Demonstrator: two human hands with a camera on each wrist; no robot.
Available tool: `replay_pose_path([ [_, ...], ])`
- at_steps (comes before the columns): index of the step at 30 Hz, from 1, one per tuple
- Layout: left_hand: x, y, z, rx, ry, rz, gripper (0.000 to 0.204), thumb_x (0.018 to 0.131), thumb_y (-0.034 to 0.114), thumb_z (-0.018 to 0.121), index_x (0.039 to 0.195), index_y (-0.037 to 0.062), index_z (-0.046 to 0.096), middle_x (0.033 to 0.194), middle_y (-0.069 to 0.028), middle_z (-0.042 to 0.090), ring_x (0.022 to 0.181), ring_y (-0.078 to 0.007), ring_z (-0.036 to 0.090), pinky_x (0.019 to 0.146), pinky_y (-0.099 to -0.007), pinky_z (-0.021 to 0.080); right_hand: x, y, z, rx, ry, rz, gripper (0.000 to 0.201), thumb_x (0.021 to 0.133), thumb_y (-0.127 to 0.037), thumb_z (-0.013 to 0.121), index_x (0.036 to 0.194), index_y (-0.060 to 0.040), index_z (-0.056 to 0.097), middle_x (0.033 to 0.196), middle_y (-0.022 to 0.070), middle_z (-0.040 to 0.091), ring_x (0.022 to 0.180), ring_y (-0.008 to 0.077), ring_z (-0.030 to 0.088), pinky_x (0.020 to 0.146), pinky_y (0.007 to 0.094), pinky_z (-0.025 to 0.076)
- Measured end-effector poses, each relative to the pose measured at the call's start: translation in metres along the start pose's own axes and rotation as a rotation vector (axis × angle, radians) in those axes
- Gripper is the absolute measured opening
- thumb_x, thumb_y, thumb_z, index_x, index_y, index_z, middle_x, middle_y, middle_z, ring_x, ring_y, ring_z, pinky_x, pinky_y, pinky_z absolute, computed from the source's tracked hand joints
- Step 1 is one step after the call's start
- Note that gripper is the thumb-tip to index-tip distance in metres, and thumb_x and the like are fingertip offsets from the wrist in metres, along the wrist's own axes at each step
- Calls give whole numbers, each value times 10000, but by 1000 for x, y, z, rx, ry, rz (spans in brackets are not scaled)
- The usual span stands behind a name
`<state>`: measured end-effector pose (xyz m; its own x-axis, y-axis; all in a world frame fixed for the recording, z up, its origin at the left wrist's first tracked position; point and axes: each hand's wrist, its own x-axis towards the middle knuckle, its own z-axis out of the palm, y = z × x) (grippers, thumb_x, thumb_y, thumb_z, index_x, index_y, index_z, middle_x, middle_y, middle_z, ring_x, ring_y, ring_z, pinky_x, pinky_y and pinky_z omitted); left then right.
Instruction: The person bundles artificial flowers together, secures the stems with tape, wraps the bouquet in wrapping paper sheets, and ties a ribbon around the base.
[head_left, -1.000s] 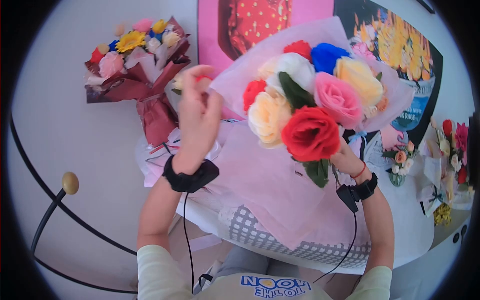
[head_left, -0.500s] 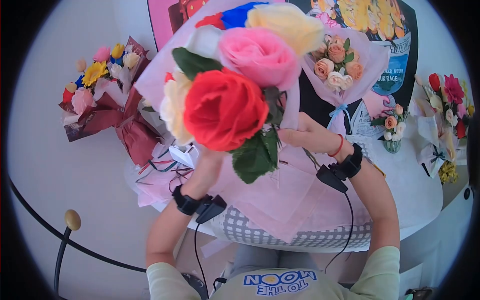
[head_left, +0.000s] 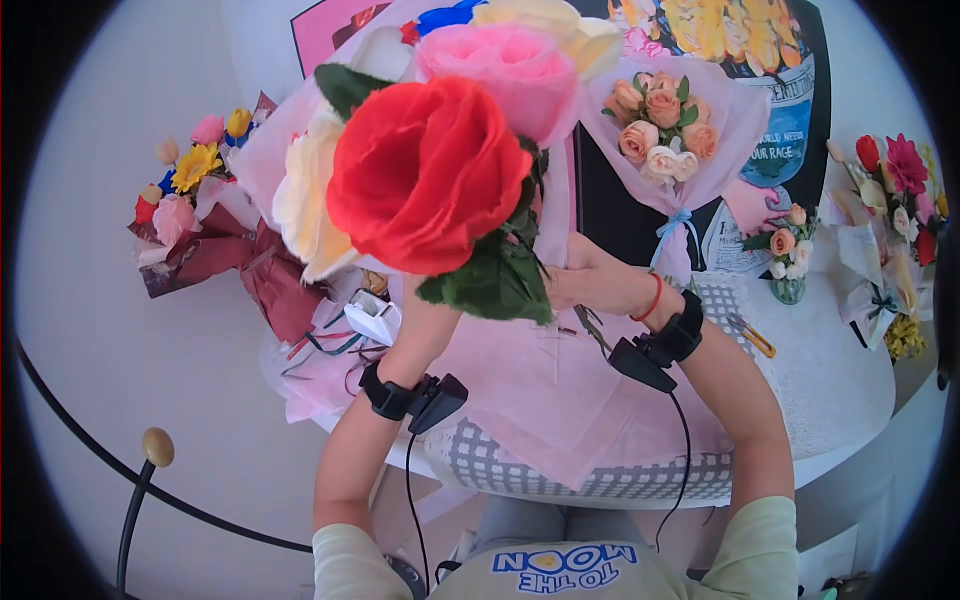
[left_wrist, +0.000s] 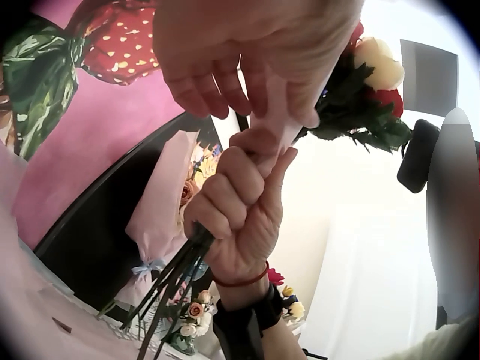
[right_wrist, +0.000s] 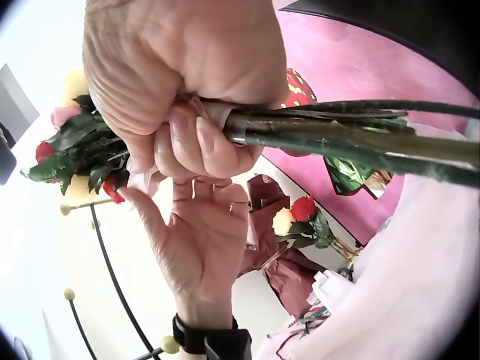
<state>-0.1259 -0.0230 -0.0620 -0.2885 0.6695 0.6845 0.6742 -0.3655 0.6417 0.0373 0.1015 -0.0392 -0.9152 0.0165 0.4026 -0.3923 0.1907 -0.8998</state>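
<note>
A bouquet of large artificial roses, with a red rose (head_left: 430, 175) foremost, is held up over the table. My right hand (head_left: 600, 280) grips its bundle of green stems (right_wrist: 337, 135), fingers curled around them and the gathered end of the pale pink wrapping paper (left_wrist: 276, 112). My left hand (right_wrist: 206, 247) is beside that paper, palm facing it and fingers extended. In the left wrist view the left fingers (left_wrist: 225, 86) and thumb lie on either side of the paper, just above the right fist. From the head view, the roses hide most of the left hand.
A maroon-wrapped bouquet (head_left: 275, 285) lies at the left, near a white tape dispenser (head_left: 372, 317). Pink paper sheets (head_left: 570, 400) cover the table front. At the right are a peach rose bouquet (head_left: 665, 125), a small glass vase (head_left: 788, 290) and a yellow utility knife (head_left: 752, 337).
The bouquet has come nearer and tipped toward the head camera, shifting left. My left hand has gone from raised beside it to underneath, at the paper by the right hand.
</note>
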Motion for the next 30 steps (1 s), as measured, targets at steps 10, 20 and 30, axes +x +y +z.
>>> replay_pose_path([
  [10,-6,11,19,-263,233,126,277,706,-31,625,972,11,560,1005,-71,561,889,-134,524,773,-255,402,7,-12,6,-135,41,-42,216,841,-262,553,734,-110,444,589,-84,301,483,5,245,424,183,172],
  [20,-12,24,36,-359,378,354,184,733,-26,620,905,-17,554,912,-54,573,854,-114,514,777,-248,388,10,-6,13,136,-27,-7,251,856,-232,523,654,-122,422,574,-77,264,472,17,221,419,194,159],
  [30,-2,34,11,-262,-360,-425,485,668,77,696,1086,8,460,1037,-81,517,900,-149,523,762,-279,438,8,6,8,-18,0,66,265,856,-261,519,644,-118,447,554,-88,284,454,14,236,408,190,164],
])
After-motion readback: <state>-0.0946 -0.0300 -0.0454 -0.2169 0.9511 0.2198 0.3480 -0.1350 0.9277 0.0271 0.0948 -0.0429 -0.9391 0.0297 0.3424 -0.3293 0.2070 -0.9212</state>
